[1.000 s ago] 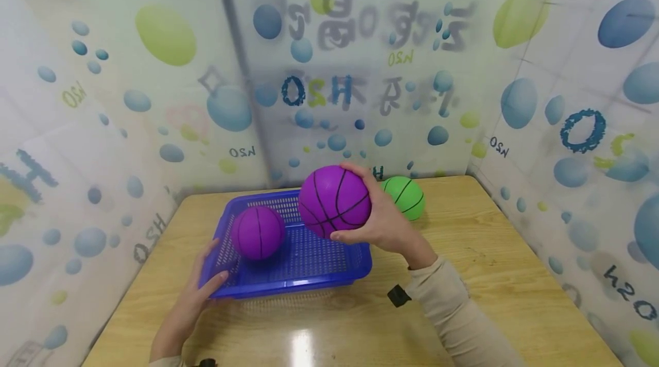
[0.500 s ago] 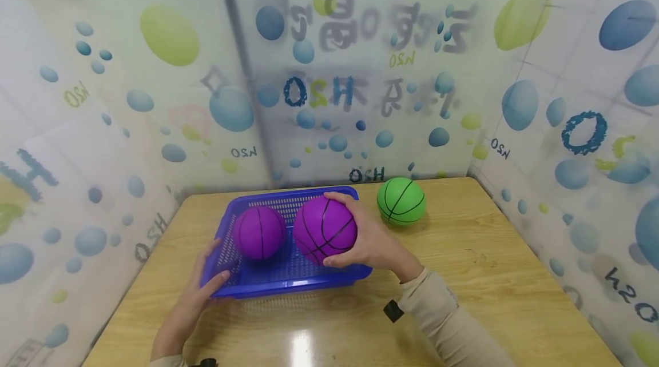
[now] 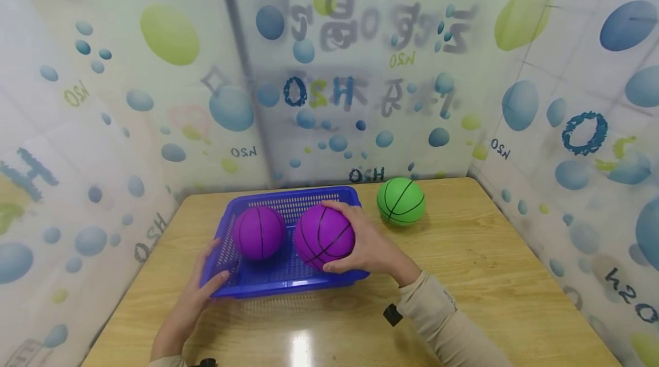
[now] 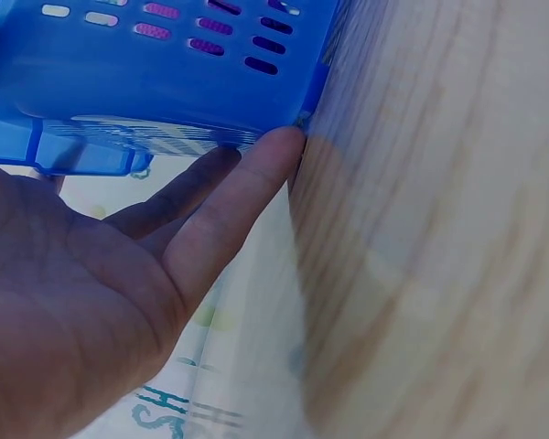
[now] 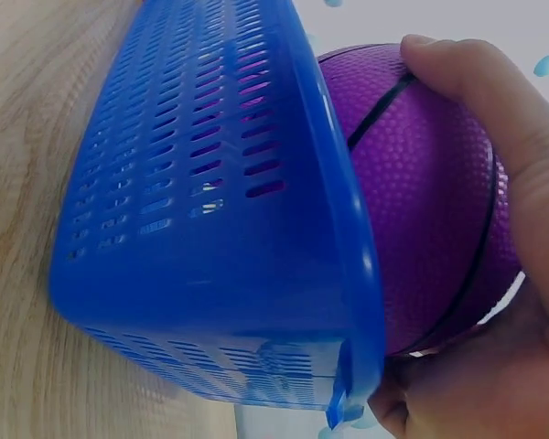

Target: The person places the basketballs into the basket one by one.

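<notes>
A blue plastic basket [image 3: 288, 285] with slotted walls stands on the table. At its left end my left hand [image 3: 193, 290] holds it, thumb over the rim at the near corner. In the left wrist view, extended fingers [image 4: 247, 197] touch the basket's outer wall low down. My right hand [image 3: 373, 247] grips a purple mini basketball [image 3: 321, 238] from its right side, the ball partly within the basket's right half. The right wrist view has this ball [image 5: 421, 201] behind the basket rim; whether it touches the bottom is hidden. A second purple ball [image 3: 259, 232] lies in the left half.
A green mini basketball [image 3: 401, 201] lies on the wooden table [image 3: 494, 264], right of the basket near the back edge. Printed curtains [image 3: 329, 70] with bubble patterns enclose the table at the back and both sides.
My right hand has come down and slightly left with the purple ball, from above the basket into its right half. The green ball is now fully uncovered. My left hand stays put.
</notes>
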`<state>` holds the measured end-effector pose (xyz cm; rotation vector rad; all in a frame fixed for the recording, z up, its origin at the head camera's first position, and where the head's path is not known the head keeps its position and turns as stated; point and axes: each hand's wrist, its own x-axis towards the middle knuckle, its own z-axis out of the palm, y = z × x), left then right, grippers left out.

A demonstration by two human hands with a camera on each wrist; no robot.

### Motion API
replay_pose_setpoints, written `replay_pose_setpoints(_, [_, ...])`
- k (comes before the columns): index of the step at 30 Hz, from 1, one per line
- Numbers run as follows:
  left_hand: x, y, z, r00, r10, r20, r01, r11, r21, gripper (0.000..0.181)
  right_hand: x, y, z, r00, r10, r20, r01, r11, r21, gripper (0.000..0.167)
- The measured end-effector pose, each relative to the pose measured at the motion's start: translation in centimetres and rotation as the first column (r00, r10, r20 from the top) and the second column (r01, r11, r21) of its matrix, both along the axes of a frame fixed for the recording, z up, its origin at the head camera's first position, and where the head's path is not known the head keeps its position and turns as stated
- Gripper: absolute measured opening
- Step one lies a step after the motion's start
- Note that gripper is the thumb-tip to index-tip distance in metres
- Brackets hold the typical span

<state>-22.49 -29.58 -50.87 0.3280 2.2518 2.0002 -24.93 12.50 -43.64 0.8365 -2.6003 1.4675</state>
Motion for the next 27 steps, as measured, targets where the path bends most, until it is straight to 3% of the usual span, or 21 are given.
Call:
replay_pose_setpoints(5, [-0.1,0.1,0.1,1.0,-0.001,0.002,0.001,1.0,0.0,0.076,0.2,0.2,-0.1,1.0,-0.03,0.01,0.029,0.998,0.058,0.114])
replay_pose_setpoints(17, [0.0,0.1,0.1,1.0,0.008,-0.008,-0.008,1.0,-0.003,0.076,0.5,0.8,0.3,0.996,-0.08,-0.039,0.082,0.995,0.061,0.105])
replay_pose_setpoints(27, [0.1,0.2,0.3,1.0,0.004,-0.015,-0.004,1.0,-0.01,0.076,0.8,1.2,0.6,0.993,-0.112,-0.026,0.113,0.993,0.045,0.101])
